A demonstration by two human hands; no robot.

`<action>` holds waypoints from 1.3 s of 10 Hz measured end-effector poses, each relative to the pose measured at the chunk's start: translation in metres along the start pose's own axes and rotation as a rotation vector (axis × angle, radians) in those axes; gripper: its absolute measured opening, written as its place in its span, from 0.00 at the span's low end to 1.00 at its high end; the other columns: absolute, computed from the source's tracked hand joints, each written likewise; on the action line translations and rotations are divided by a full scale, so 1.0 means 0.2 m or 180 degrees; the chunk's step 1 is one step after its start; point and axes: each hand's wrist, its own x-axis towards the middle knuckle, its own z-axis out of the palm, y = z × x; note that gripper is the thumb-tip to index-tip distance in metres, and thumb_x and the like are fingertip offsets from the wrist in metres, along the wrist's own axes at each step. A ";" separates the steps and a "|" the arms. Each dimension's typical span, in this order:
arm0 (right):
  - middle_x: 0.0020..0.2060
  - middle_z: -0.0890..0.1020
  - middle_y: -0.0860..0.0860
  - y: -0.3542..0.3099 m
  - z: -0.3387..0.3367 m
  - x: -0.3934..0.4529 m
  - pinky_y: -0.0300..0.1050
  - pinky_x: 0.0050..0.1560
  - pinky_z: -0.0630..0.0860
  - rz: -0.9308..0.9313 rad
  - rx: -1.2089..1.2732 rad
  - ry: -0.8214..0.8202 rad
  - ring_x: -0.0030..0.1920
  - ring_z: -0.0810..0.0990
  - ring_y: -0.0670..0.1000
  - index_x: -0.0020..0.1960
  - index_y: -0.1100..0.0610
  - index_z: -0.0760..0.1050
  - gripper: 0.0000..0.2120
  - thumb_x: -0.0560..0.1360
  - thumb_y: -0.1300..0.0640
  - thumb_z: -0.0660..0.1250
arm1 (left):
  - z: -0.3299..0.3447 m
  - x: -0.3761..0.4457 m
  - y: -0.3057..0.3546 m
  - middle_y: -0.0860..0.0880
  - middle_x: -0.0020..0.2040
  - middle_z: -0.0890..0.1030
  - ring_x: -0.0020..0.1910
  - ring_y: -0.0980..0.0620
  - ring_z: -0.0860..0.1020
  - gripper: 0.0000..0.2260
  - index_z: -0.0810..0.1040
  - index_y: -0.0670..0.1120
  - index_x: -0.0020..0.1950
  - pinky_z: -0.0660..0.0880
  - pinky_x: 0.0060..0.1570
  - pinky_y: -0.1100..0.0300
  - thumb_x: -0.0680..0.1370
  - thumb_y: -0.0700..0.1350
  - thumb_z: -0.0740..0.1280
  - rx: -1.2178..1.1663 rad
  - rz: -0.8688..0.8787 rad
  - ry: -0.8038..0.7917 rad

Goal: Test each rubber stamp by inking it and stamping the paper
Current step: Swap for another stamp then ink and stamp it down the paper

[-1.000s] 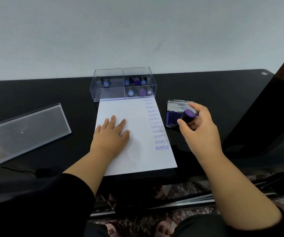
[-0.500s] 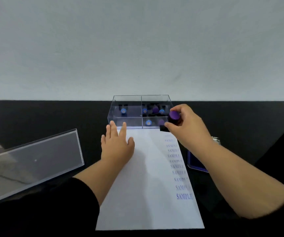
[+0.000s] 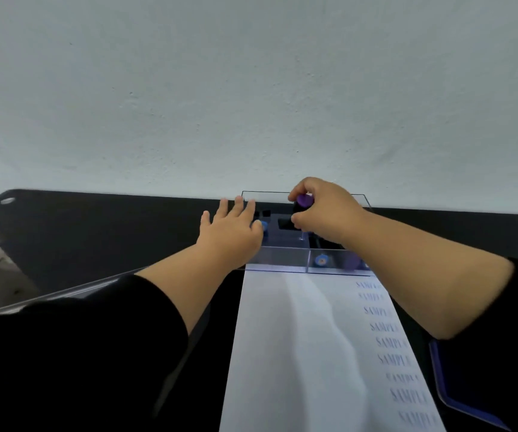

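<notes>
My right hand (image 3: pixel 326 213) grips a black stamp with a purple knob (image 3: pixel 303 201) and holds it over the far right part of the clear compartment box (image 3: pixel 282 260). My left hand (image 3: pixel 231 229) reaches into the box's left compartment, fingers stretched forward, next to a blue-topped stamp (image 3: pixel 263 226). More stamps show through the box's front wall, among them a blue-topped one (image 3: pixel 321 260). The white paper (image 3: pixel 298 353) lies in front of the box with a column of blue SAMPLE prints (image 3: pixel 388 344) down its right side.
The blue ink pad (image 3: pixel 457 397) lies at the paper's right, partly under my right forearm. A clear plastic lid (image 3: pixel 64 294) sits at the left on the black table (image 3: pixel 95 226). A pale wall rises right behind the box.
My right hand carried the purple-knobbed stamp from the ink pad forward to over the box. My left hand left the paper and reached into the box. The camera tilted up and closer.
</notes>
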 end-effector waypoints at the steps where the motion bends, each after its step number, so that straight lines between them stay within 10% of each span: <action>1: 0.48 0.74 0.49 -0.01 0.03 0.05 0.40 0.45 0.71 0.0065 -0.0413 -0.0316 0.48 0.75 0.50 0.57 0.53 0.74 0.14 0.72 0.62 0.66 | 0.03 0.03 -0.03 0.52 0.79 0.42 0.77 0.48 0.41 0.23 0.45 0.51 0.79 0.40 0.73 0.44 0.83 0.49 0.43 0.0094 0.0037 -0.0181; 6: 0.46 0.76 0.46 -0.07 0.09 0.18 0.41 0.37 0.65 -0.0601 -0.2884 -0.1204 0.47 0.72 0.49 0.55 0.52 0.75 0.17 0.68 0.50 0.73 | 0.10 0.03 -0.05 0.55 0.79 0.47 0.77 0.52 0.45 0.23 0.51 0.51 0.78 0.39 0.73 0.48 0.83 0.49 0.46 -0.0209 0.0143 0.0164; 9: 0.34 0.70 0.39 -0.07 0.09 0.22 0.39 0.35 0.65 -0.0606 -0.3001 -0.1767 0.43 0.71 0.46 0.56 0.47 0.77 0.19 0.66 0.49 0.75 | 0.10 0.02 -0.05 0.55 0.79 0.47 0.77 0.52 0.44 0.23 0.50 0.51 0.78 0.39 0.73 0.48 0.83 0.49 0.46 -0.0282 0.0162 0.0165; 11: 0.49 0.80 0.44 -0.05 0.08 0.25 0.38 0.44 0.70 -0.0537 -0.2882 -0.1992 0.46 0.75 0.47 0.58 0.50 0.77 0.18 0.69 0.52 0.73 | 0.09 0.02 -0.04 0.56 0.79 0.47 0.77 0.52 0.44 0.23 0.51 0.52 0.78 0.39 0.73 0.48 0.83 0.49 0.46 -0.0266 0.0155 0.0178; 13: 0.41 0.82 0.46 -0.07 -0.02 0.40 0.34 0.39 0.68 -0.0536 -0.1841 -0.1181 0.37 0.73 0.39 0.52 0.51 0.80 0.07 0.74 0.55 0.68 | 0.08 0.01 -0.04 0.55 0.79 0.45 0.77 0.51 0.43 0.23 0.49 0.52 0.78 0.38 0.73 0.47 0.83 0.50 0.45 -0.0148 0.0150 0.0142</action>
